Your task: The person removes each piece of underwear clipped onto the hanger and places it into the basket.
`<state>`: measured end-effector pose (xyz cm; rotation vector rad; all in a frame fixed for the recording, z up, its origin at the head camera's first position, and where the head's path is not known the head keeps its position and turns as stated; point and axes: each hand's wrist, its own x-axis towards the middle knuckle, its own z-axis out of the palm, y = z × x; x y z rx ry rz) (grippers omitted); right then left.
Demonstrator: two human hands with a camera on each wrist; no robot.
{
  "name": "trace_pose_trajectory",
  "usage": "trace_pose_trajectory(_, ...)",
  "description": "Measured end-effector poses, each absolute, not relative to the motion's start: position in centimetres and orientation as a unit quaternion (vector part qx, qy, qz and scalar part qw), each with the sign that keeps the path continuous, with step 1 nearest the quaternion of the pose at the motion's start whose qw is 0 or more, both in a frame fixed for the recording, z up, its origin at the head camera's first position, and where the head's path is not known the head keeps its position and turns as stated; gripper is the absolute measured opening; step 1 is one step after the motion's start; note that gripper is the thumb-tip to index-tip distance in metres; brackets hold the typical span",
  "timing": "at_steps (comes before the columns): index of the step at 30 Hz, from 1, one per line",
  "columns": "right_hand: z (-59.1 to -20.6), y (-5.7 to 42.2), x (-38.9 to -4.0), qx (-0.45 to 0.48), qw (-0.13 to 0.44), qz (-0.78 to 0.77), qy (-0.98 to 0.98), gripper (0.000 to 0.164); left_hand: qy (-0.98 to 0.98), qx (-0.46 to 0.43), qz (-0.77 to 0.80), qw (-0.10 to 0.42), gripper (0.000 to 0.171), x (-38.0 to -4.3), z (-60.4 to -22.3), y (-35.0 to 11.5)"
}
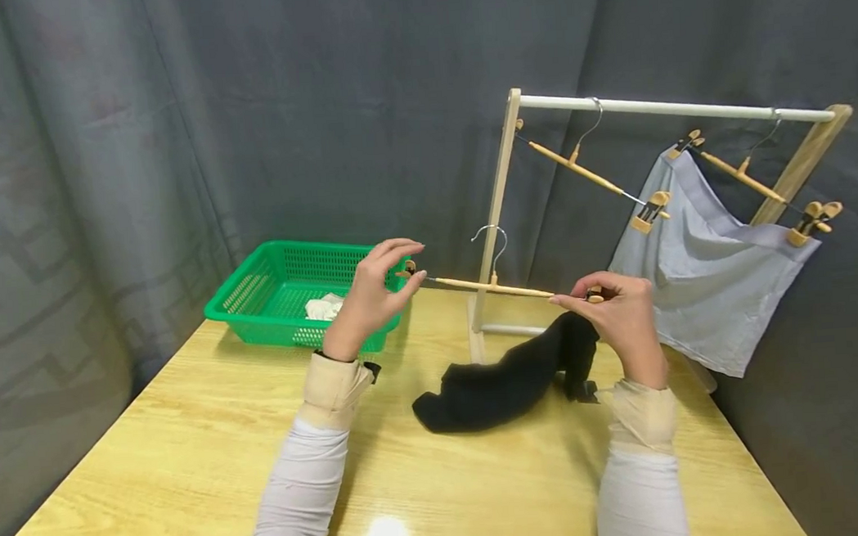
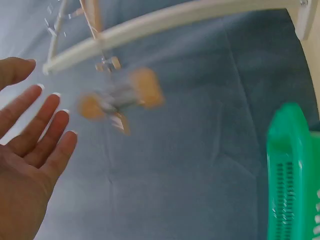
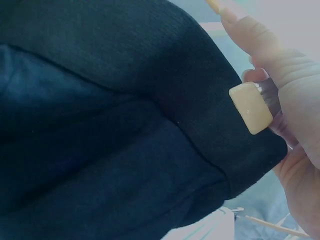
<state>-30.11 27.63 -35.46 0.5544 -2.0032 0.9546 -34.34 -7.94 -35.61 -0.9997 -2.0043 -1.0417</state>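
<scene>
My right hand (image 1: 623,313) grips the right end of a wooden clip hanger (image 1: 504,286), with thumb and fingers at its clip. That clip (image 3: 251,108) bites the waistband corner of a black garment (image 1: 510,382), which droops from it over the table in the head view. Fingers spread, my left hand (image 1: 378,287) is by the hanger's left end. In the left wrist view the blurred left clip (image 2: 120,97) hangs apart from those fingers and carries no cloth. The hanger's metal hook (image 1: 499,235) points up, off the rail.
A wooden rack (image 1: 500,173) with a white rail (image 1: 670,106) stands at right. From it hang a bare clip hanger (image 1: 578,169) and another holding grey shorts (image 1: 716,259). At left, a green basket (image 1: 256,332) contains a white cloth (image 1: 323,307). Grey curtains enclose the table (image 1: 154,481).
</scene>
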Motion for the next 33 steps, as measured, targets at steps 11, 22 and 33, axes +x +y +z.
trace_pose_trajectory(11,-35.1,26.1,-29.2,0.248,0.430,0.379,-0.781,0.027,-0.780,-0.446,-0.292,0.327,0.029,-34.1,-36.7,-4.2)
trace_pose_trajectory(22,-35.5,26.6,-30.4,0.221,0.376,0.381,-0.815,0.020,-0.766,-0.466,-0.317,0.310,0.017,-34.9,-37.3,-4.7)
trace_pose_trajectory(33,-35.0,27.8,-29.5,0.192,0.304,0.403,-0.841,0.030,-0.770,-0.453,-0.313,0.322,0.016,-34.8,-37.2,-5.6)
